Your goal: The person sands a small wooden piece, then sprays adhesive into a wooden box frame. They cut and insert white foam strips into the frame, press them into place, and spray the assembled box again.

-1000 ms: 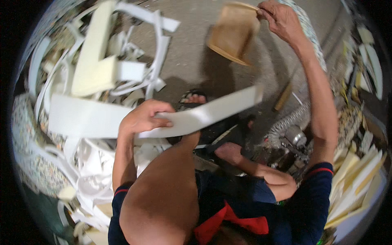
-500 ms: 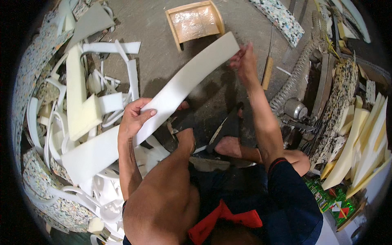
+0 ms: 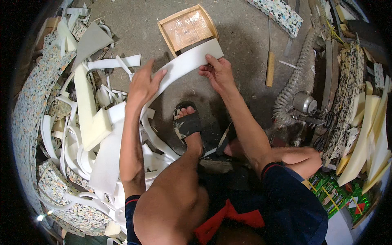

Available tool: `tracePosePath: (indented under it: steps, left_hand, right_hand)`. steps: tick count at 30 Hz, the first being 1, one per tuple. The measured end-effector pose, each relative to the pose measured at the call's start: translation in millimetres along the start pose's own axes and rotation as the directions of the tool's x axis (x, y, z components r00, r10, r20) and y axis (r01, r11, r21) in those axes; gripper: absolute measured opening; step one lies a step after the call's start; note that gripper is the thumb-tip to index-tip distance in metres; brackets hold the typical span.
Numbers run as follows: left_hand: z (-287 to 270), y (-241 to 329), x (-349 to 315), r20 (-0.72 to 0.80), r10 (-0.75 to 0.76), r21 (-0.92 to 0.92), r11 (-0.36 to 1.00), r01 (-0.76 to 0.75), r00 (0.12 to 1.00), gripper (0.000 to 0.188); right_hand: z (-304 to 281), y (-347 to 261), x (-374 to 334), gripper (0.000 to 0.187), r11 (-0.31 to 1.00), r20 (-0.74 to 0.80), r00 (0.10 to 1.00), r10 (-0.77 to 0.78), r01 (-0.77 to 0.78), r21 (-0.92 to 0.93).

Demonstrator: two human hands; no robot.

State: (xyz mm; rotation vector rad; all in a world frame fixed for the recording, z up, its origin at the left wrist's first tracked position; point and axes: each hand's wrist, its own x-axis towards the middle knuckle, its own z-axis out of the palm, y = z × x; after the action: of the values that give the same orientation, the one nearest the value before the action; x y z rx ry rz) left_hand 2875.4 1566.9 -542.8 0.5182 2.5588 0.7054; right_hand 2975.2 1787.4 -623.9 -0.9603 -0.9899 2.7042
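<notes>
A long white foam strip [image 3: 184, 62] runs from the foam heap at left up to a small wooden frame [image 3: 188, 25] with curved sides and a shiny panel. Its far end lies along the frame's near edge; whether the two touch, I cannot tell. My right hand [image 3: 220, 75] pinches the strip near that end, thumb on top and fingers curled below. Farther left, my left hand [image 3: 143, 85] is at the strip's edge, thumb and fingers spread apart, not closed round it. My left forearm hides part of the strip's lower stretch.
White foam offcuts [image 3: 77, 151] heap up at left beside an L-shaped cream block [image 3: 92, 118]. A wooden-handled long blade [image 3: 270, 69] lies right of my right hand. Beyond are a coiled hose [image 3: 292, 90], a metal tool [image 3: 305, 104] and foam pieces [image 3: 363, 139].
The strip's far end has shifted left and down to the wooden frame. My right hand has taken hold of it; my left hand has moved up and spread its fingers.
</notes>
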Motion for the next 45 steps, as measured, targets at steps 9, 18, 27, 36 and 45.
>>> tracePosePath:
  steps: [9,18,27,36,45]
  left_hand:
    - [47,-31,51,-0.024,0.128,-0.201,0.971,-0.13,0.992,0.044]
    - [38,-7,53,-0.102,0.025,-0.127,0.991,-0.038,0.995,0.032]
    - [47,-6,57,-0.286,0.108,-0.008,0.993,-0.115,0.952,0.03]
    - [57,-13,60,-0.319,0.121,-0.025,0.99,-0.135,0.94,0.031]
    - [57,-10,58,-0.331,0.068,-0.098,0.99,-0.105,0.941,0.026]
  right_hand:
    - [-2,3,29,0.027,1.0,0.01,1.0,0.009,-0.009,0.03]
    - [-8,3,37,0.029,0.999,-0.029,0.999,0.025,-0.024,0.026]
    - [-6,5,39,0.03,0.998,-0.028,1.0,0.009,-0.008,0.059]
    - [-10,4,42,0.03,0.999,-0.042,0.999,0.02,-0.019,0.029]
    - [-8,5,42,0.032,1.0,-0.039,0.999,0.013,-0.012,0.02]
